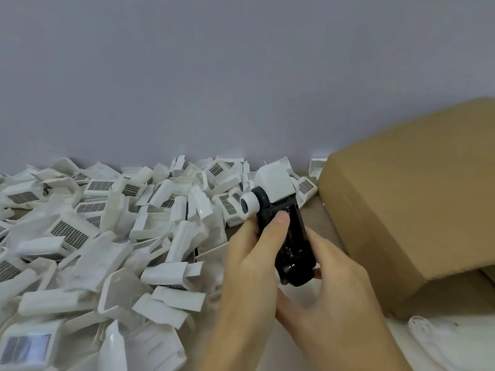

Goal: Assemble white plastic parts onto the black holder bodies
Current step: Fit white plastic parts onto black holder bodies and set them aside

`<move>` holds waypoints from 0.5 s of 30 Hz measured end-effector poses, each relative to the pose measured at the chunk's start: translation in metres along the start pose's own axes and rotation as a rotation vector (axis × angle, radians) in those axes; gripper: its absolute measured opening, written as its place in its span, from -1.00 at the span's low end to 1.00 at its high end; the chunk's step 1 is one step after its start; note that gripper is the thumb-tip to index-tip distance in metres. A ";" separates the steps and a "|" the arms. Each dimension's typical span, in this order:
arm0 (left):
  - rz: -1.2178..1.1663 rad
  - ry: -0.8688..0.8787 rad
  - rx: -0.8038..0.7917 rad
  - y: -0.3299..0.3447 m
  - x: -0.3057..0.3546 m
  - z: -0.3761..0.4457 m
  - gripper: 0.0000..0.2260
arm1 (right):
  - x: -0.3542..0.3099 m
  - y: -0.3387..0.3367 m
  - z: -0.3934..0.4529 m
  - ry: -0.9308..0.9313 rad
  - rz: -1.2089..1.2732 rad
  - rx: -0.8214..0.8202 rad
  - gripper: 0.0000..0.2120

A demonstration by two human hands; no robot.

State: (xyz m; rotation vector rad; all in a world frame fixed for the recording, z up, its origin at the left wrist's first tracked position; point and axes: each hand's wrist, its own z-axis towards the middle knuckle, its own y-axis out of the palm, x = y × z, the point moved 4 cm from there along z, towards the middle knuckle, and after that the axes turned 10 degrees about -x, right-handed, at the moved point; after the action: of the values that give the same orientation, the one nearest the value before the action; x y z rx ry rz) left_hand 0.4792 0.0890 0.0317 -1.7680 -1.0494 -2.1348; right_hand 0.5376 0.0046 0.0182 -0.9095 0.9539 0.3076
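Just right of the frame's centre, both hands hold one black holder body (288, 236) above the tabletop (316, 210). The left hand (251, 266) wraps round its left side, thumb pressed on the open face; the right hand (329, 295) cups it from below and the right, fingers curled round the lower end. A white plastic part (274, 183) already sits at its upper end.

To seat that part well, I would judge it best to keep the body steady in the lower grip, push squarely along the body's length, and keep the thumb off the springs visible inside.

The body is long, dark and open-faced, with a white roller (247, 206) on its left shoulder.

A heap of loose white parts (107, 236) fills the lower left; a cardboard box (407, 204) stands at the right.
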 end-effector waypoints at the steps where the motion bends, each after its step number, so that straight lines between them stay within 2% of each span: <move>1: -0.004 -0.001 0.003 -0.001 -0.002 0.000 -0.85 | 0.001 0.000 0.000 0.011 0.001 -0.011 -0.41; 3: 0.022 -0.007 0.003 -0.004 -0.007 0.002 -0.79 | 0.004 0.001 -0.001 0.034 0.001 -0.028 -0.46; 6: 0.063 -0.006 -0.036 -0.009 -0.012 0.005 -0.83 | 0.006 0.002 -0.004 0.075 -0.020 -0.020 -0.51; 8: 0.094 0.000 -0.051 -0.012 -0.015 0.006 -0.75 | 0.007 0.003 -0.005 0.109 -0.024 -0.001 -0.52; 12: 0.076 0.027 -0.046 -0.011 -0.017 0.007 -0.70 | 0.011 -0.001 -0.006 0.190 -0.025 0.052 -0.43; 15: 0.052 0.042 -0.024 -0.010 -0.018 0.007 -0.69 | 0.011 -0.005 -0.007 0.227 -0.039 0.082 -0.45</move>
State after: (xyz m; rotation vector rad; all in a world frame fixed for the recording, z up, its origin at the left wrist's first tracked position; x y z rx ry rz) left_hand 0.4844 0.0956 0.0117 -1.7331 -0.9608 -2.1530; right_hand 0.5429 -0.0051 0.0102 -0.8989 1.1479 0.1322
